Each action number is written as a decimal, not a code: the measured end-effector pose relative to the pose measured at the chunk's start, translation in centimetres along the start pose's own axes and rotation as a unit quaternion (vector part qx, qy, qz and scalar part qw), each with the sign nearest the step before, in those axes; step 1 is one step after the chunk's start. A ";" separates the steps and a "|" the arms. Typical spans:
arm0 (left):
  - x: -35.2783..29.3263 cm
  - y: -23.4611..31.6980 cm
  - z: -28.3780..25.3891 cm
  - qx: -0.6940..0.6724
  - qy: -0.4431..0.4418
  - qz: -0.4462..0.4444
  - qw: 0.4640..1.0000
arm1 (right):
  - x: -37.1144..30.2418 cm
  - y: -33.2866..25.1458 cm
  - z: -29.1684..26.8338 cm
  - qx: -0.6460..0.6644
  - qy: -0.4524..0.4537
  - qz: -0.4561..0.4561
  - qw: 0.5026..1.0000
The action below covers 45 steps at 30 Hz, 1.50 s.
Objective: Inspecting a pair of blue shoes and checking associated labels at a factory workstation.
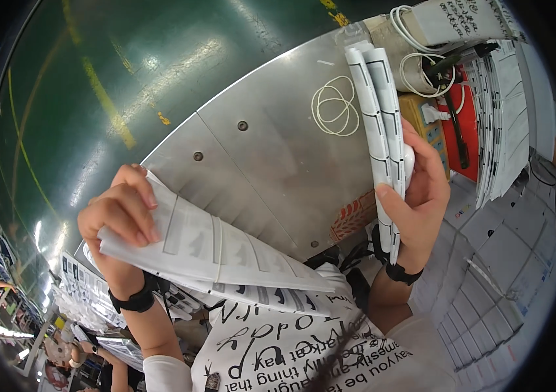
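Note:
My left hand (119, 212) is closed on the left end of a folded bundle of white printed sheets (193, 245). A thin, pale rubber band (218, 245) runs around the middle of that bundle, and its lower layers fan out over my shirt. On the other side, my right hand (418, 202) grips a second folded bundle of printed sheets (372, 111), long and narrow, with thumb in front and fingers behind. A smooth white object (408, 160) shows between that bundle and my right fingers; its kind is unclear. Loose pale bands (335, 108) lie left of the right bundle.
A metal tabletop (278, 124) with bolts spreads between my hands; beyond its curved edge is green floor (114, 72). At right are a yellow power strip (425, 124), white cables (408, 29), a red panel (464, 127) and stacked sheets (503, 117). Another person's arm (116, 366) shows lower left.

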<state>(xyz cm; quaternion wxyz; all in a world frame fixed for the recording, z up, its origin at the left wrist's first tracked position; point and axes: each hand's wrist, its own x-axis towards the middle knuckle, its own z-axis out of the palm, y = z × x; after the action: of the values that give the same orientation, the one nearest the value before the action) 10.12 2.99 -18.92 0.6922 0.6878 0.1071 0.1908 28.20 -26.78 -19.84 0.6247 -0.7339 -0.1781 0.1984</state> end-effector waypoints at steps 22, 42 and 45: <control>4.2 0.1 5.3 0.357 -0.056 -0.026 0.932 | 0.0 0.2 1.3 -0.166 -0.020 -0.013 0.986; -1.0 18.1 2.7 0.027 0.060 0.088 0.994 | -1.8 0.0 2.4 -0.438 0.032 -0.147 0.887; -1.4 21.7 2.5 0.013 0.032 0.160 0.987 | -2.5 -1.2 2.7 -0.397 0.078 -0.146 0.903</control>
<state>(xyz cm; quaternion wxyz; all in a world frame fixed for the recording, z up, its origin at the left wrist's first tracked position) 7.37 -0.29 2.53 0.6403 0.6982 0.0203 0.3196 24.66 -25.55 -18.91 0.3152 -0.9001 -0.2982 -0.0403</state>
